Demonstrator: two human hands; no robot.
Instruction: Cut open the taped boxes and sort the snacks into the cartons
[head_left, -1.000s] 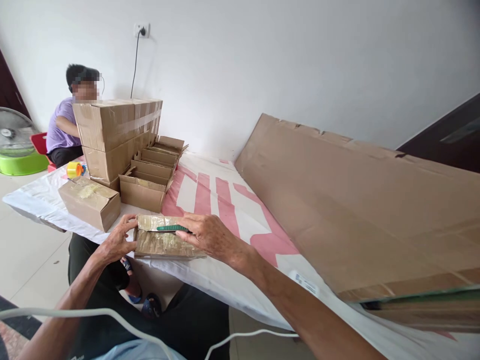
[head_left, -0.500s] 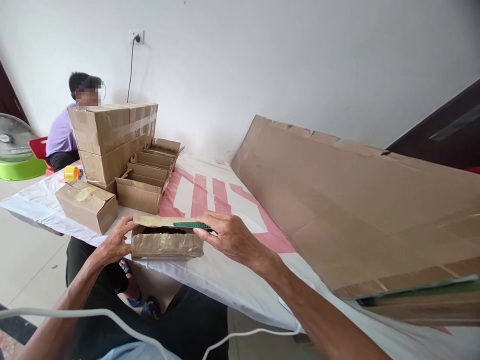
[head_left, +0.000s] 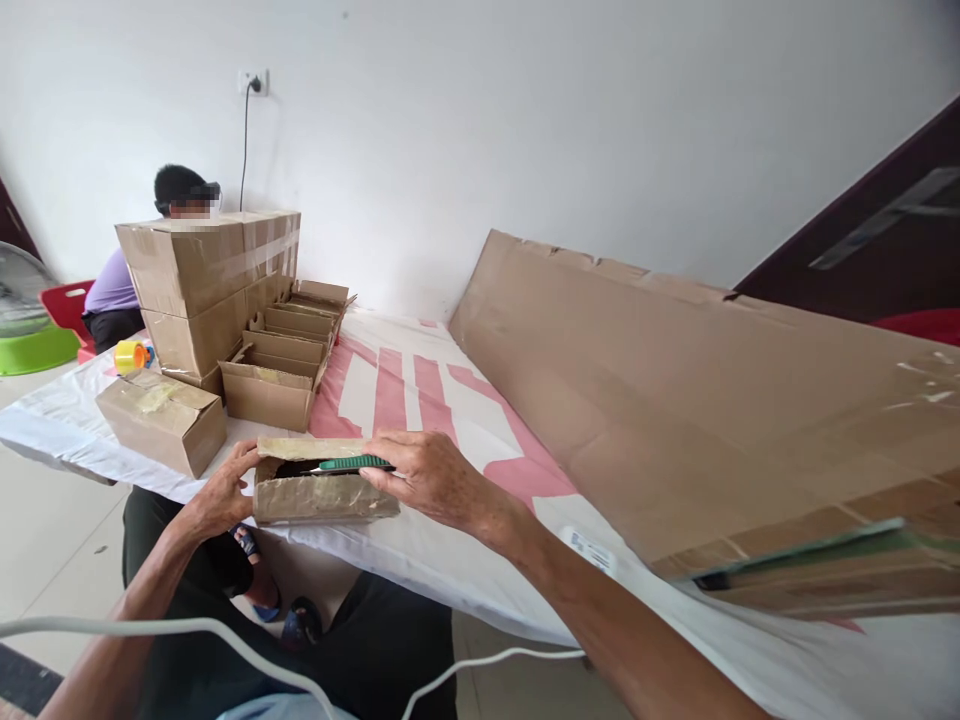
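Near edge of table (head_left: 465, 560): small taped box (head_left: 322, 497), top seam parted, dark gap showing. Left hand (head_left: 221, 490) clasps its left end, fingers curled over the top flap. Right hand (head_left: 427, 475) pinches a green knife (head_left: 352, 463) lying flat along the gap; blade too small to make out, possibly inside. Behind, left: sealed carton (head_left: 161, 420), row of open cartons (head_left: 274, 385), stacked cartons (head_left: 202, 280). Right: large cardboard sheet (head_left: 675, 400). Far left: a seated person in purple (head_left: 112, 290).
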